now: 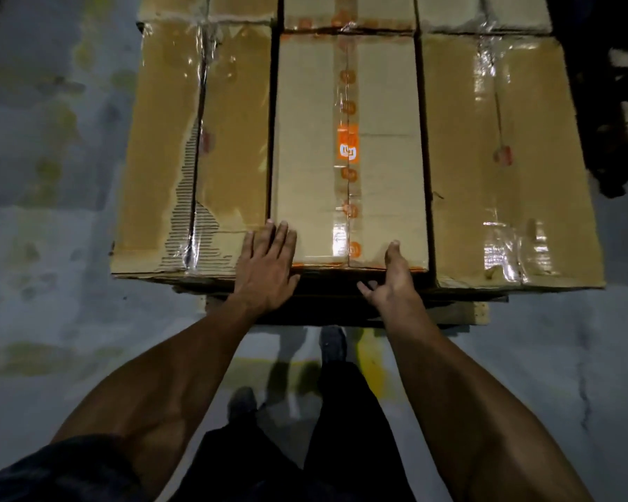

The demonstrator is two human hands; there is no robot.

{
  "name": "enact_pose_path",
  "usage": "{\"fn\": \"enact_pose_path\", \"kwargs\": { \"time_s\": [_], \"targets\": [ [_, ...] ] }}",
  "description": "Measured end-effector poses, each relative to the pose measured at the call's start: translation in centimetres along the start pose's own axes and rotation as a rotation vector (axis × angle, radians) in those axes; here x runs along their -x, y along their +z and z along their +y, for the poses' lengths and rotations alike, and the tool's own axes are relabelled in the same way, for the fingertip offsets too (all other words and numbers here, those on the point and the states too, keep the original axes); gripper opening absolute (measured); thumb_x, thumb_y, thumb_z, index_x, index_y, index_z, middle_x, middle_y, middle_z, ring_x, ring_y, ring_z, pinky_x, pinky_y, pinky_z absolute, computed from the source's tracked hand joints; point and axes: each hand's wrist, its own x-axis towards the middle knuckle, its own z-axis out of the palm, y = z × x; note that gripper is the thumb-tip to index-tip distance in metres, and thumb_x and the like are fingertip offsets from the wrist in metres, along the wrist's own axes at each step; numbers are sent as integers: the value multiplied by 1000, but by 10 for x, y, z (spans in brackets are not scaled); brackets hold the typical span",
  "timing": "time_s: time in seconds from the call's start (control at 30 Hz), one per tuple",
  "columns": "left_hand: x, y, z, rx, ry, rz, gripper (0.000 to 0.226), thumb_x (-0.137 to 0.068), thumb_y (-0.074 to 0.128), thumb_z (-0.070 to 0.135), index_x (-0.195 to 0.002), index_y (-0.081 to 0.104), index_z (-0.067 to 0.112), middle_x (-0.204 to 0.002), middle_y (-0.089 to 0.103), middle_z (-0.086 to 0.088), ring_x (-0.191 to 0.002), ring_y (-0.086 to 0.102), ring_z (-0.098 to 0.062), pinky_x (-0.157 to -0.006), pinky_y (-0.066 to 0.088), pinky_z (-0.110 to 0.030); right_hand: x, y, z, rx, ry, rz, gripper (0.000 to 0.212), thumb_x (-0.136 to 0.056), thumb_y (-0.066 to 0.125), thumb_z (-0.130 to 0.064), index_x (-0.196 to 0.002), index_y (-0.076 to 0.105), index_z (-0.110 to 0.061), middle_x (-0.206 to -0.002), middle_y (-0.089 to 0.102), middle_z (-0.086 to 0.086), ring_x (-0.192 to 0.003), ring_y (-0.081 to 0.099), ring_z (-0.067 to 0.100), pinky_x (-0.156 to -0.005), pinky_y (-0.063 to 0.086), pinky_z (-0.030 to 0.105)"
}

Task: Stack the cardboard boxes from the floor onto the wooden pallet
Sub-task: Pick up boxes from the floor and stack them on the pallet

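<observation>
Left hand [267, 264] lies flat, fingers straight, on the middle cardboard box's [348, 150] near corner; right hand [392, 280] is loose and open at its front edge. The box sits between two others atop the wooden pallet [457, 313].

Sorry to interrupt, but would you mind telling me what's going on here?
A person is setting the middle box into the front row on the pallet, between two other boxes. The left hand lies flat on its near edge; the right hand touches its near right corner, fingers relaxed.
</observation>
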Motion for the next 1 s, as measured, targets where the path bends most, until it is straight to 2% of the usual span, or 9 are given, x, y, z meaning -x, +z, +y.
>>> {"fn": "enact_pose_path", "kwargs": {
  "time_s": [0.13,0.27,0.43,0.5,0.7,0.9,1.0],
  "targets": [
    [2,11,2,-76,7,1,90,-94,46,52,-161,1,12,-170,1,-8,-156,6,-27,-121,-6,-56,-15,-1,5,15,-64,48,86,-87,70,-53,-153,31,-14,-156,34,16,-142,36,39,-107,47,53],
    [3,18,0,-108,27,83,93,-77,64,43,-155,31,5,-161,33,-15,-145,37,-32,-120,7,-62,-24,-3,8,11,-85,55,83,-90,70,-47,-153,28,-12,-156,34,16,-140,37,39,-104,49,54],
    [7,21,2,-133,34,115,95,-66,70,40,-149,43,3,-154,44,-17,-138,46,-34,-118,9,-63,-26,-7,11,23,-92,80,80,-90,71,-44,-151,30,-13,-153,40,16,-138,42,38,-101,51,56],
    [8,21,3,-137,32,114,95,-67,68,41,-150,42,3,-155,43,-17,-139,44,-33,-119,12,-64,-25,-7,10,38,-91,95,78,-90,70,-45,-150,31,-13,-152,40,16,-135,44,38,-100,51,55],
    [6,16,7,-124,-10,66,87,-81,59,36,-157,26,6,-163,29,-13,-147,31,-30,-120,7,-62,-19,-1,2,70,-71,75,77,-93,68,-43,-154,27,-19,-155,39,15,-137,45,38,-108,44,57],
    [3,12,11,-118,-28,48,83,-89,53,31,-159,17,8,-166,21,-11,-151,23,-29,-120,1,-61,-22,1,-1,93,-77,89,77,-91,70,-43,-151,29,-16,-152,43,16,-138,44,38,-106,46,56],
    [2,9,11,-108,-32,14,86,-89,52,35,-160,11,9,-167,15,-10,-152,18,-29,-120,0,-61,-21,1,-1,140,-72,78,78,-92,68,-47,-152,29,-16,-154,41,15,-136,46,37,-111,42,55]
  ]
}}
